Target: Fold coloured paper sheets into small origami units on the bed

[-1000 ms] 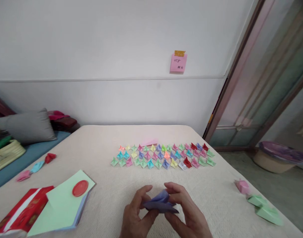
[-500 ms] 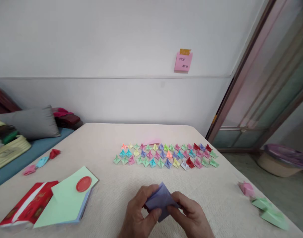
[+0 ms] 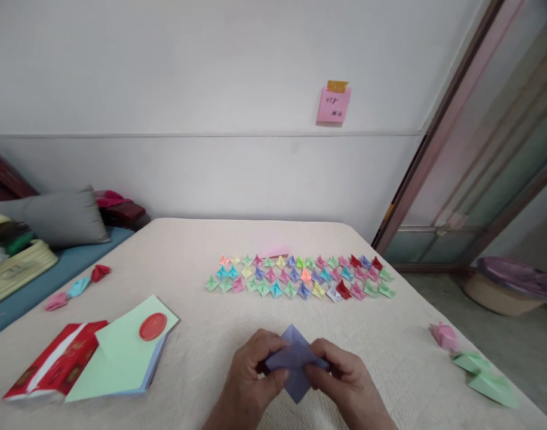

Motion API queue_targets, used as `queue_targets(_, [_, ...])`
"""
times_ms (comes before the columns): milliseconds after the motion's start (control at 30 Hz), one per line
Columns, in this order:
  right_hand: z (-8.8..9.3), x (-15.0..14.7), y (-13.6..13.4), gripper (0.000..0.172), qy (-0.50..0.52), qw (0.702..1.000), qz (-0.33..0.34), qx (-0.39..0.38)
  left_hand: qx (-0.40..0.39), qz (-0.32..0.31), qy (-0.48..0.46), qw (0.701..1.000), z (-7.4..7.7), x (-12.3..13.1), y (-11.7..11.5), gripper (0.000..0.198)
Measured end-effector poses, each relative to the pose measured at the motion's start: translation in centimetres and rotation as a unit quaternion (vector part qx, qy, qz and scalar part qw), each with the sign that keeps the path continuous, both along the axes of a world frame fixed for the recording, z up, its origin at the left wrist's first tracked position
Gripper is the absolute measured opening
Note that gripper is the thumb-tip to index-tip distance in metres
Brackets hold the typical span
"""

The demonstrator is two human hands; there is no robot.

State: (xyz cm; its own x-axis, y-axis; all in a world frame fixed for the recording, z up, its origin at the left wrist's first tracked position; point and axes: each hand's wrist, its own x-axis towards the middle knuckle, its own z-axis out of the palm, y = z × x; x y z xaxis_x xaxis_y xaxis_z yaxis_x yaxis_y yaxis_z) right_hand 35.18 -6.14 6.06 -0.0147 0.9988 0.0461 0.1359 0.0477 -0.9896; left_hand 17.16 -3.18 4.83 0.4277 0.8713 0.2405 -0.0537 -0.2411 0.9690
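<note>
A folded sheet of purple origami paper (image 3: 295,358) is held just above the near part of the table, between both hands. My left hand (image 3: 258,373) pinches its left side with thumb and fingers. My right hand (image 3: 338,370) pinches the right side the same way. One corner of the paper points up, another points down, and creased flaps lie across its middle. Beyond the hands, rows of small folded paper pieces (image 3: 295,275) in many colours stand on the pale table cover (image 3: 197,346).
Left of the hands lie a stack of green and blue paper (image 3: 121,358), a red round lid (image 3: 153,326) and a red packet (image 3: 54,364). Folded green paper (image 3: 492,385) and a pink piece (image 3: 446,336) sit near the right edge. A pink note (image 3: 334,106) hangs on the wall.
The purple paper has turned more upright, its flaps now spread sideways and its lower point showing between the hands. Both hands keep hold of it. The camera view has shifted slightly.
</note>
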Motion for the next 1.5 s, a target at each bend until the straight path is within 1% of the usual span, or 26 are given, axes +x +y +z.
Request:
queue_targets(67, [-0.4,-0.1,0.1,0.013,0.044,0.999,-0.008,-0.023,-0.096,-0.016,-0.043,0.994,-0.1,0.4,0.0,0.018])
queue_targets(133, [-0.7,-0.2,0.2,0.014,0.083,0.995,-0.016,-0.045,-0.164,-0.015,-0.069,0.984,-0.2,0.7,0.0,0.021])
queue_targets(233, [-0.8,-0.6,0.3,0.013,0.118,0.99,-0.027,-0.068,-0.193,0.014,-0.081,0.978,-0.3,1.0,-0.1,0.023])
queue_targets(367, [-0.6,-1.1,0.4,0.01,0.135,0.986,-0.072,-0.071,-0.198,0.057,-0.083,0.975,-0.4,1.2,-0.1,0.019])
queue_targets(433, [-0.7,-1.3,0.5,0.01,0.143,0.984,-0.083,-0.069,-0.205,0.065,-0.084,0.973,-0.5,1.4,-0.1,0.021])
queue_targets(533, [-1.0,-1.4,0.7,0.01,0.154,0.982,-0.08,-0.078,-0.21,0.061,-0.096,0.971,-0.9,1.7,0.2,0.025])
queue_targets(633, [-1.6,-1.5,0.8,0.01,0.156,0.982,-0.07,-0.086,-0.203,0.061,-0.108,0.971,-1.3,2.1,0.3,0.024])
queue_targets(733, [-2.0,-1.5,0.8,0.009,0.156,0.982,-0.061,-0.084,-0.195,0.084,-0.093,0.973,-1.4,2.4,0.2,0.019])
queue_targets(833, [-2.3,-1.5,0.9,0.01,0.159,0.982,-0.058,-0.087,-0.187,0.106,-0.074,0.974,-1.2,2.5,0.0,0.014])
queue_targets(1000, [-2.3,-1.5,0.9,0.013,0.17,0.98,-0.045,-0.091,-0.21,0.067,-0.106,0.969,-0.8,2.1,-0.2,0.013])
queue_targets(1033, [-2.2,-1.5,0.9,0.012,0.169,0.981,-0.044,-0.089,-0.211,0.072,-0.106,0.969,-0.8,2.1,-0.2,0.01])
queue_targets(1133, [-1.9,-1.6,0.7,0.009,0.166,0.982,-0.047,-0.079,-0.2,0.112,-0.092,0.969,-0.7,2.0,-0.2,0.002])
queue_targets(1200, [-1.6,-1.6,0.5,0.006,0.168,0.982,-0.053,-0.075,-0.196,0.123,-0.09,0.969,-0.6,1.9,-0.2,0.001])
queue_targets(1267, [-1.4,-1.5,0.4,0.002,0.178,0.98,-0.061,-0.069,-0.196,0.101,-0.093,0.971,-0.6,1.8,-0.3,0.005])
queue_targets(1400, [-1.3,-1.1,0.2,0.014,0.208,0.975,-0.064,-0.051,-0.168,0.054,-0.099,0.979,-0.4,1.3,-0.4,0.018])
queue_targets(1500, [-1.4,-0.9,0.1,0.018,0.212,0.975,-0.057,-0.032,-0.139,0.034,-0.106,0.984,-0.2,1.0,-0.4,0.022])
